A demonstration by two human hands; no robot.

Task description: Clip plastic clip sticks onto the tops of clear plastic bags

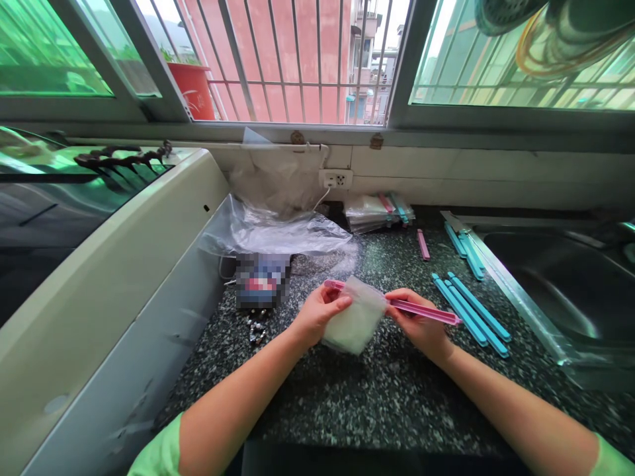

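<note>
A: So how far in is this one?

B: Partway, I'd say. The clear plastic bag is up over the middle of the desk, pinched in the left hand. The right hand has a narrow grip on a pink sealing clip, and a lot of that clip pokes out to the right of the bag, so it doesn't look fully on.

A: Anything done or left over?

B: Far side has a pile of plastic bags with pink and blue clips at its right end, so those look sorted. Loose blue clips lie to the right, on no bag.

A: What can't you see?

B: Pink also shows by the left thumb; can't tell if it's the same piece. Fingers hide the bag's edge, and the pixelated item on the left is unreadable.
</note>
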